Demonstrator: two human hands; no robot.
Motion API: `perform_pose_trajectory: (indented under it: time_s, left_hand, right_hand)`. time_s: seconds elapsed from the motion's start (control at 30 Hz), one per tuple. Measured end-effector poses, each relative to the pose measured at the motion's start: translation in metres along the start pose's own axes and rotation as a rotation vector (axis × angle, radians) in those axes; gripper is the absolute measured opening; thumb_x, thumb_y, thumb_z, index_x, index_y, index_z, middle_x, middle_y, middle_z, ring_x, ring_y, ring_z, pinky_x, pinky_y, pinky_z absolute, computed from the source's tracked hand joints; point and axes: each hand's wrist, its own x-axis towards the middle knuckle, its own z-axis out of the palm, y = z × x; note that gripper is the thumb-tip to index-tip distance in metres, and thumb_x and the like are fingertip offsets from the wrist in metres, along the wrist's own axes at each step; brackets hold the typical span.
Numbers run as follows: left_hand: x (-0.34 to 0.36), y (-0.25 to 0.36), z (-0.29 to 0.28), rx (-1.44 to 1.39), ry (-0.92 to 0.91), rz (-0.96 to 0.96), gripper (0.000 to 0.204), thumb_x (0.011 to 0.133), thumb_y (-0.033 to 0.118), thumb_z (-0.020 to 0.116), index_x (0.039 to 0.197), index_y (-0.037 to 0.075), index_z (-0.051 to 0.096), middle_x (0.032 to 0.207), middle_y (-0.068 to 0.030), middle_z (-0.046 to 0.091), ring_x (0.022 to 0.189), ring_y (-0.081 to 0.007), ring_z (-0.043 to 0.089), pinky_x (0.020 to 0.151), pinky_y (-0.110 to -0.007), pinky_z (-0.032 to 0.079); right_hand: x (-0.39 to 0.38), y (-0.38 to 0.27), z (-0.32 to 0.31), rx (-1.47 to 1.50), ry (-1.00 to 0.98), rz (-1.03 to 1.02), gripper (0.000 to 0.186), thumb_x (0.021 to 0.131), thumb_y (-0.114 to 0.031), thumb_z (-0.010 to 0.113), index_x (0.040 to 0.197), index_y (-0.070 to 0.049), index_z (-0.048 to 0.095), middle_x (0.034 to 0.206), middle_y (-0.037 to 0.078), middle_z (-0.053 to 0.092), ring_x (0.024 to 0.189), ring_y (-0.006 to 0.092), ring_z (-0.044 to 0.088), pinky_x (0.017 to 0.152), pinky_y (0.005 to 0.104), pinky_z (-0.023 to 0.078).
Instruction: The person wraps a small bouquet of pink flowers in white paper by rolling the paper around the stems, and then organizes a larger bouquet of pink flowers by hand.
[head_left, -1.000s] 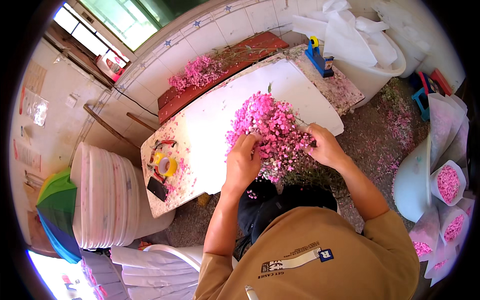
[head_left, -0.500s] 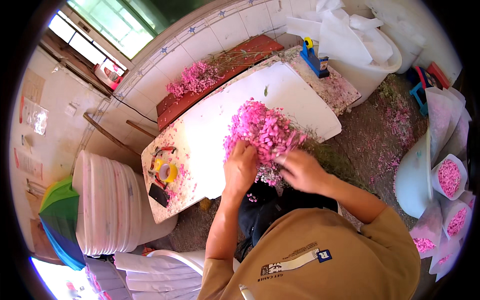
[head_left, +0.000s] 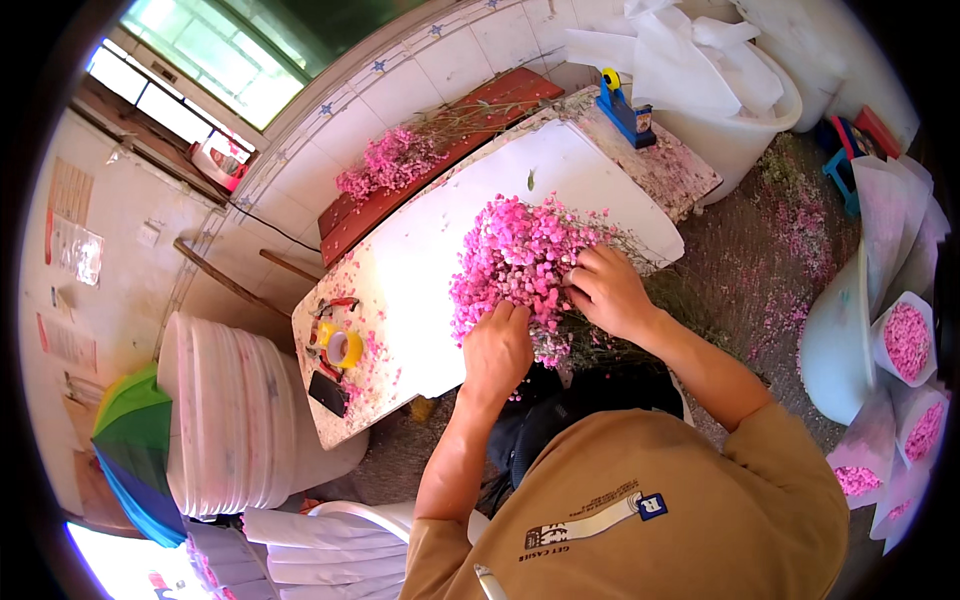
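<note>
Hands at a pink flower bunch. The bunch is over the near edge of a white sheet on the surface; whether it rests there or is held clear cannot be told. The two hands are apart: the left hand is curled closed on the bunch's near side, while the right hand has bent fingers among blossoms at its right; whether a stem is pinched there is hidden. Green stems trail rightward past the surface's edge. Likely faults: small blossoms could shed under hard pressing or tugging; tangled stems could snap if pulled sideways; and the bunch could splay or slip nearward should the left grip loosen.
</note>
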Motion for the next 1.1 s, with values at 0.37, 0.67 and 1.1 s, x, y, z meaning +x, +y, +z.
perform_pose_trajectory:
  time_s: [0.37,0.67,1.1]
  left_hand:
    - [0.012,0.009,0.008,0.114,-0.043,0.074,0.004,0.086,0.01,0.066,0.084,0.009,0.063,0.076,-0.0096,0.065,0.07,-0.03,0.069,0.055,-0.044,0.054]
    - [0.014,-0.002,0.009,-0.112,-0.005,-0.078,0.009,0.085,0.011,0.07,0.087,0.003,0.066,0.074,-0.0088,0.071,0.062,-0.0241,0.068,0.057,-0.039,0.054]
    - [-0.107,-0.045,-0.066,-1.474,0.067,-0.61,0.008,0.103,0.003,0.05,0.096,0.006,0.053,0.104,-0.011,0.065,0.094,-0.016,0.059,0.087,-0.031,0.048]
  right_hand:
    - [0.006,0.011,-0.004,0.395,0.095,0.191,0.014,0.087,-0.008,0.075,0.092,-0.004,0.063,0.085,0.015,0.068,0.08,0.036,0.067,0.07,0.0447,0.051]
    - [-0.016,-0.006,0.007,0.061,-0.077,0.043,0.032,0.077,-0.013,0.082,0.104,-0.01,0.065,0.096,0.009,0.063,0.096,0.0328,0.061,0.085,0.045,0.046]
    - [-0.015,0.002,0.019,0.112,-0.055,0.048,0.025,0.082,-0.011,0.079,0.104,-0.008,0.067,0.093,0.011,0.063,0.092,0.0343,0.06,0.082,0.0464,0.045]
